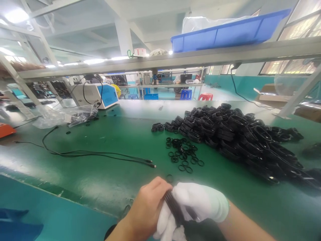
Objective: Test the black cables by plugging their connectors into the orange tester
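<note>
A coiled bundle of black cable is between my two hands at the near edge of the green table. My bare left hand is closed on its left side, with thumb and fingers pinched at the top. In a white glove, my right hand is wrapped round the bundle from the right. White glove fingers also show below the bundle. One small black ring lies on the table just past my fingers. Farther off are scattered black rings, several of them overlapping.
A large heap of coiled black cables covers the table's right side. Loose black cables with plug ends stretch across the left. Behind stand a white and blue machine and plastic bags. A blue bin rests on the overhead shelf.
</note>
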`<state>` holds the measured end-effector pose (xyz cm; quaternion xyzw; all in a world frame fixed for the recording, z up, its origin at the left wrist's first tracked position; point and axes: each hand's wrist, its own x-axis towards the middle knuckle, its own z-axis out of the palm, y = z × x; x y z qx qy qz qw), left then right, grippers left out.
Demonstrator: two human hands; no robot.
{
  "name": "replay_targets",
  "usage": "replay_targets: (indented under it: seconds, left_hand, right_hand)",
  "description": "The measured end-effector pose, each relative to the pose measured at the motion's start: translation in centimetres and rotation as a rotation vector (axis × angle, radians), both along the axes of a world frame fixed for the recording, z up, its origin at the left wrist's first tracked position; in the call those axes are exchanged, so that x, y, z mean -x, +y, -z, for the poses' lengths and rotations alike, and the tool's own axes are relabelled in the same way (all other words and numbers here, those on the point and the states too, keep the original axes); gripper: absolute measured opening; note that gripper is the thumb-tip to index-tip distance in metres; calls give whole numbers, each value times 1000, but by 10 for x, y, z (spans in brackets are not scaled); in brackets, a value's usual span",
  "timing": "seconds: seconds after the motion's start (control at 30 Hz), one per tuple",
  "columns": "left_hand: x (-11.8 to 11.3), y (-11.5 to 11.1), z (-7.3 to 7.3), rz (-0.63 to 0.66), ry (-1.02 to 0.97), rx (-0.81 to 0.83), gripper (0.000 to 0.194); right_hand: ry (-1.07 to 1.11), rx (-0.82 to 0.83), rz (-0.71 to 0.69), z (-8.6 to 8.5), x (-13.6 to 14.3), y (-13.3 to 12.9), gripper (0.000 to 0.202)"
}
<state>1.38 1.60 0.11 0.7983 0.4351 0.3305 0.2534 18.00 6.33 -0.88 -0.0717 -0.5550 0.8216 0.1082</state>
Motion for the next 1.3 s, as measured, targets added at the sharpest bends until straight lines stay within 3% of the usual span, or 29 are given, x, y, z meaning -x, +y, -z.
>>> replay_targets:
  seconds: [0.07,0.1,0.17,0.23,0.33,0.43,0.5,0.63,0.83,1.13,1.3]
  left_hand:
    - [4,0,-2,-33,1,20,28]
    - [6,1,-3,-57,7,32,28]
    - [11,2,-6,-108,37,58,28]
    - [14,4,-8,-132,77,84,29]
    - [16,7,-12,-121,118,124,33]
    - [16,9,-17,-107,137,159,35]
    - [14,10,-19,-113,154,179,35]
    - [11,10,-20,-190,169,193,31]
    - [11,7,-25,-382,189,262,38]
    - [6,16,-13,-458,102,418,20]
    - [6,22,-9,-475,170,437,9]
  right_hand:
    - [-3,64,113,-5,-7,3,82]
    - [-11,86,240,-8,-10,4,83]
    - [-60,43,530,-13,-15,4,72]
    - [-131,-59,691,-16,-15,1,57]
    - [-163,-128,526,-13,-4,-2,73]
    - [-7,21,259,-3,13,2,68]
    - [97,113,183,4,21,6,63]
    - [62,165,289,8,27,7,50]
    - [33,236,253,5,22,4,41]
    - [-36,326,329,9,27,1,29]
    - [-169,264,303,7,30,-1,22]
